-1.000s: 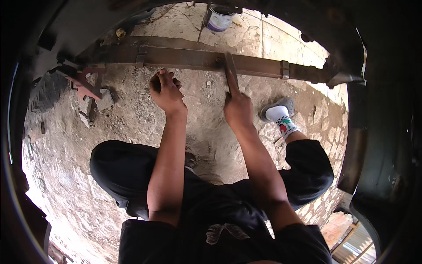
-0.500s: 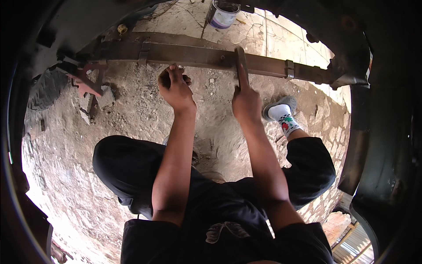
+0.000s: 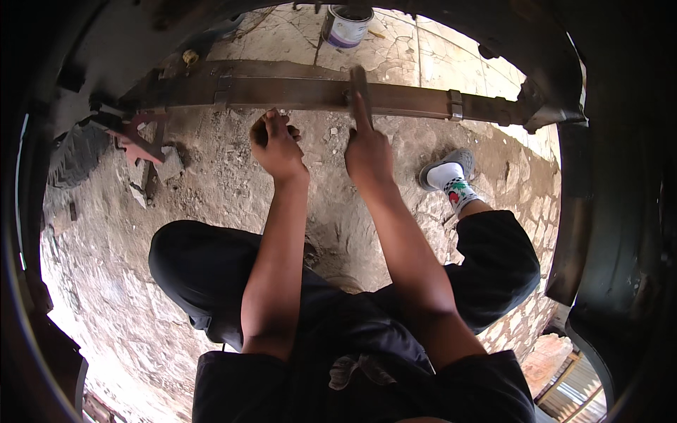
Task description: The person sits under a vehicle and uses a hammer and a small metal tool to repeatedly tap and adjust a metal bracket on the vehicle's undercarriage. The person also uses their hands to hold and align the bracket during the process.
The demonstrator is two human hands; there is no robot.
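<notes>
A long rusty-brown metal bar [image 3: 282, 92] crosses in front of me from left to right. In my right hand [image 3: 369, 156] is a narrow, long-backed brush [image 3: 359, 83], its far end lying over the middle of the bar; the bristles are hidden. One finger stretches along its handle. Just below the bar, to the left of the brush, my left hand [image 3: 278, 148] is curled with its fingers bent in. Whatever it holds, if anything, is too dark to make out. A metal clamp band [image 3: 455, 105] wraps the bar on the right.
Beyond the bar, an open paint can [image 3: 347, 29] stands on cracked tiles. A reddish metal stand [image 3: 138, 138] is at the left beside broken blocks [image 3: 168, 165]. Dark metal panels [image 3: 606, 211] enclose both sides. My shoe [image 3: 451, 169] rests on rough stony ground [image 3: 211, 190].
My right hand has moved left along the bar with the brush. The left hand stays curled in nearly the same place. The whole view has shifted slightly.
</notes>
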